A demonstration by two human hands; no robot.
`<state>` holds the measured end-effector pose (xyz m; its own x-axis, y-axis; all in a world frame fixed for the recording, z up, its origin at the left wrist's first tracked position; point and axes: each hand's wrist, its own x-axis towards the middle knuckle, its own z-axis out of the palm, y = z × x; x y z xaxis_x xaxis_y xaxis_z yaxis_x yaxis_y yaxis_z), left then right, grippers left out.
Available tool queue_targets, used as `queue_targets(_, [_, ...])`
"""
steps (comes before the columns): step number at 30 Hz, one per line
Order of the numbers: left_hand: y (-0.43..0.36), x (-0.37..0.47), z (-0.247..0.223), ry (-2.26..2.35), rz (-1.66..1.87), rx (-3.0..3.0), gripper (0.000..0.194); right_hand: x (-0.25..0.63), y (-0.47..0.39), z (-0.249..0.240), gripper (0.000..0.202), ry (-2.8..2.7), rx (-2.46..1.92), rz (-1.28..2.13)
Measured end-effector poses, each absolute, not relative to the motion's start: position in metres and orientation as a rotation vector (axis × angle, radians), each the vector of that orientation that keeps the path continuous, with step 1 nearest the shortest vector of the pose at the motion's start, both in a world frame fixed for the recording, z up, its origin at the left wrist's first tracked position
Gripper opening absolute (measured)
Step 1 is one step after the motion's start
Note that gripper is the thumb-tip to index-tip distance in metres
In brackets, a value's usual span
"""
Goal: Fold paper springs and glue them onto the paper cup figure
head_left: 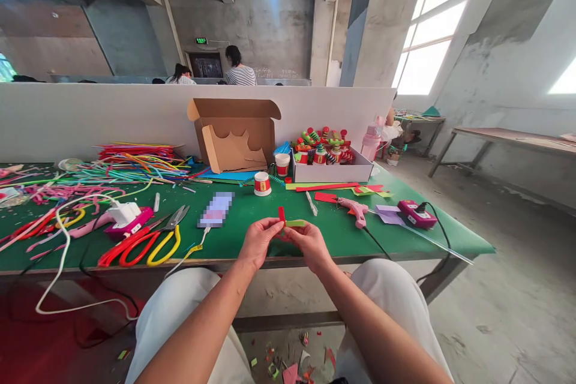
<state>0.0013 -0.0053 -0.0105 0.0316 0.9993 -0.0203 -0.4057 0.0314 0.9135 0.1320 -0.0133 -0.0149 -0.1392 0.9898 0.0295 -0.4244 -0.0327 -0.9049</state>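
At the table's front edge, my left hand [261,241] and my right hand [310,242] meet, both closed. Between the left thumb and fingers a red paper strip [281,214] stands upright. A light green paper strip [295,223] lies sideways against it, pinched in the right fingers. The two strips cross at the fingertips, where the lower ends are hidden. Beyond the hands stands a small red and white paper cup [262,183] with green coiled strips at its sides. A pink glue gun [354,211] lies to the right, near a red paper piece [326,197].
On the green table [243,240], scissors [168,234], a phone [216,209] and a power strip [129,223] lie left. Behind are a cardboard box [240,109], a white box [330,173] of cup figures, and pipe cleaners [139,162]. A purple socket [416,214] and cord sit right.
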Motion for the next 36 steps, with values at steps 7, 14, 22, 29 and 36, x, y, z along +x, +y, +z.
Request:
queue_targets(7, [-0.006, 0.0, -0.009, 0.904, 1.328, 0.807, 0.034, 0.139, -0.006, -0.019, 0.033, -0.836, -0.76, 1.561])
queue_targets(14, [-0.007, 0.003, -0.01, 0.865, 1.31, 0.822, 0.038, 0.125, -0.014, -0.022, 0.037, -0.76, -0.676, 1.632])
queue_targets(22, [-0.007, 0.004, -0.012, 0.875, 1.336, 0.869, 0.035, 0.124, -0.017, -0.02, 0.039, -0.77, -0.701, 1.615])
queue_targets(29, [-0.008, 0.005, -0.01, 0.895, 1.343, 0.858, 0.032, 0.126, -0.018, -0.017, 0.04, -0.729, -0.685, 1.669])
queue_targets(36, [-0.008, 0.004, -0.01, 0.869, 1.3, 0.905, 0.033, 0.129, -0.018, -0.014, 0.035, -0.77, -0.702, 1.59])
